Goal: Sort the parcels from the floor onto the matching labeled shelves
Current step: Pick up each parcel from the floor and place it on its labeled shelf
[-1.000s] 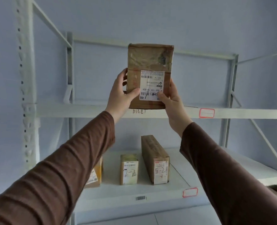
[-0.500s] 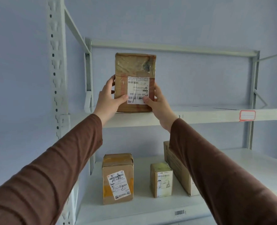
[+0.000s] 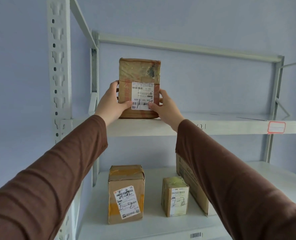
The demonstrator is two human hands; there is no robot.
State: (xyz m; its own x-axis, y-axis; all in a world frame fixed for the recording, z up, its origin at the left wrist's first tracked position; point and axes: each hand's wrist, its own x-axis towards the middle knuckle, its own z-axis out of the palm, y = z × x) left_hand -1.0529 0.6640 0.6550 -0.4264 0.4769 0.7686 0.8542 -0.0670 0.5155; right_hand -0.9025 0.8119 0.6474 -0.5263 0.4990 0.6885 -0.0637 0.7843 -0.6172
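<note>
The head view shows the person setting a brown cardboard parcel with a white shipping label [image 3: 139, 88] upright on the upper white metal shelf [image 3: 213, 126], near its left end. The left hand [image 3: 111, 102] and the right hand [image 3: 165, 106] grip the parcel from both sides, fingers along its sides and thumbs pressed on the front by the label. The lower edge of the parcel seems to touch the shelf board just behind the front lip.

To do this step well, the person should probably push the parcel a little farther in, so the whole base lies on the board, keep the label facing the near side, and open the hands only when it stands steady. It is tall and narrow, so it may tip if released too soon.

On the lower white shelf [image 3: 154, 227] stand a taped brown box marked 2-2 [image 3: 126, 194] and a small pale box marked 2-2 [image 3: 175, 196].

Compared with half a second ago, the parcel sits slightly deeper and squarer on the shelf, and the hands hold it as before.
</note>
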